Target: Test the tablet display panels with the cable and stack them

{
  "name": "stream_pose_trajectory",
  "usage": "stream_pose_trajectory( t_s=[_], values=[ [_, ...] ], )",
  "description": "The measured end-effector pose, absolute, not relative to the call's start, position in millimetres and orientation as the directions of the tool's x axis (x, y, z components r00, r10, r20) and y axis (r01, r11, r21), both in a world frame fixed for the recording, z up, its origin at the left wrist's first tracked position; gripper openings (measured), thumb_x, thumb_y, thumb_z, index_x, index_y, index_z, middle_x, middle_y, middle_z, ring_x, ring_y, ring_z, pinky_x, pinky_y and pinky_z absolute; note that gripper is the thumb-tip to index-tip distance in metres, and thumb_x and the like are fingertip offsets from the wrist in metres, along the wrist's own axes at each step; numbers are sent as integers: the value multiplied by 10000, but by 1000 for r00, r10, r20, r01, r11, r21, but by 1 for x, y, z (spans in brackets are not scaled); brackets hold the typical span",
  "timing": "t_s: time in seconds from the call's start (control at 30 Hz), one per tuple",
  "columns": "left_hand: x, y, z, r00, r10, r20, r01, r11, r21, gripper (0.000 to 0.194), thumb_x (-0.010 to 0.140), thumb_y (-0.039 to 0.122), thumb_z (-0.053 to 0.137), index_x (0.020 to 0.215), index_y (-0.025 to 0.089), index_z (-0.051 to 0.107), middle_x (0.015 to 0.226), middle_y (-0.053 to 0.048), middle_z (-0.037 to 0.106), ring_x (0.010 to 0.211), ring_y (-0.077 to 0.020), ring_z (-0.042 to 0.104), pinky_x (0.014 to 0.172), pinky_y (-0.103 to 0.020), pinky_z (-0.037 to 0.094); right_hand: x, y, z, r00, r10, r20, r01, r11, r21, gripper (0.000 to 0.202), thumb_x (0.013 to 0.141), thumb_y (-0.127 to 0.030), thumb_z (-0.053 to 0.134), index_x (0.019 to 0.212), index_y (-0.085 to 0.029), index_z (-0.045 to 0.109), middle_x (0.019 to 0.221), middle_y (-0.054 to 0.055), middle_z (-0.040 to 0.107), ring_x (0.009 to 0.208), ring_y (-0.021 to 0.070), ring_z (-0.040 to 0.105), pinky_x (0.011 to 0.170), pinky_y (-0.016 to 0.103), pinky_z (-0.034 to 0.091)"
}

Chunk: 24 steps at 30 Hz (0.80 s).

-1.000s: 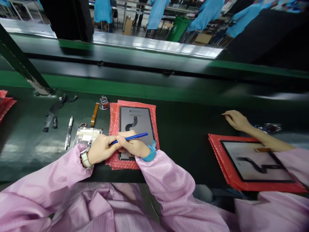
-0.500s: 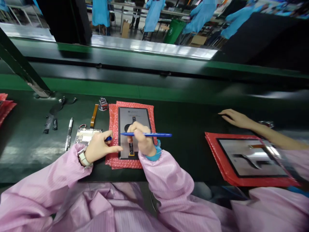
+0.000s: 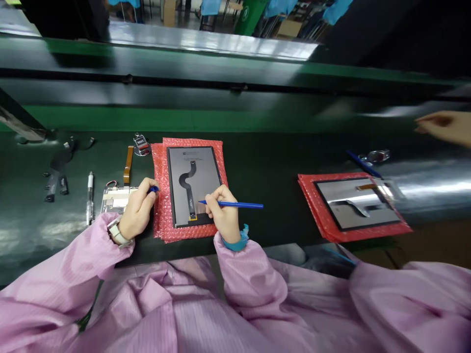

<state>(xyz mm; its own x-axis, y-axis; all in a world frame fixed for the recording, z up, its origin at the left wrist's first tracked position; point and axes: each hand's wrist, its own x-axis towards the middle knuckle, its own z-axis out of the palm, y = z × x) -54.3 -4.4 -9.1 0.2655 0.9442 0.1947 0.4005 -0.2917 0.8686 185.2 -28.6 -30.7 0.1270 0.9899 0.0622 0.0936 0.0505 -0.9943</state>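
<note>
My right hand [image 3: 223, 211] grips a blue pen [image 3: 245, 205], its tip pointing left over the lower part of a grey display panel [image 3: 202, 181]. Whether the tip touches the panel I cannot tell. On the panel lies a black flex cable [image 3: 188, 189] with a curved upper end. Red bubble wrap [image 3: 165, 215] is beneath the panel. Pinched in my left hand [image 3: 137, 210] is a blue pen cap [image 3: 153, 189], close to the wrap's left edge. That hand partly covers a circuit board [image 3: 118, 198] with an orange ribbon cable [image 3: 128, 164].
A white-and-clear pen [image 3: 90, 198] and loose black flex cables [image 3: 58, 171] lie at left. Behind the board sits a small keychain-like item [image 3: 141, 145]. To the right, a second display panel [image 3: 334, 196] rests on red bubble wrap [image 3: 312, 208], near a co-worker's raised hand [image 3: 447, 126].
My right hand has lowered and drawn back, uncovering the flex cable. My left fingers have closed round the cap. The co-worker's hand has lifted away to the right.
</note>
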Motion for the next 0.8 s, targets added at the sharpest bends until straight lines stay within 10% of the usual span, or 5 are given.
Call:
stream_pose_trajectory(
  t_s=[0.43,0.8],
  values=[
    [-53,-7,-10,302,934,191,395,-305,866,268,1057,384,355,1088,180,526,842,-19,561,725,-164,527,662,-295,404,181,-27,-24,95,992,83,214,61,-975,403,730,-317,713,569,-211,359,515,-81,342,487,64,322,505,239,234],
    [-44,-5,5,568,770,290,315,-530,787,402,1087,468,358,1069,169,627,993,-90,667,922,-192,630,868,-311,506,178,-41,-3,86,995,-49,-249,-26,-968,399,864,-510,666,772,-234,393,537,-89,482,427,62,409,405,182,286]
  ],
)
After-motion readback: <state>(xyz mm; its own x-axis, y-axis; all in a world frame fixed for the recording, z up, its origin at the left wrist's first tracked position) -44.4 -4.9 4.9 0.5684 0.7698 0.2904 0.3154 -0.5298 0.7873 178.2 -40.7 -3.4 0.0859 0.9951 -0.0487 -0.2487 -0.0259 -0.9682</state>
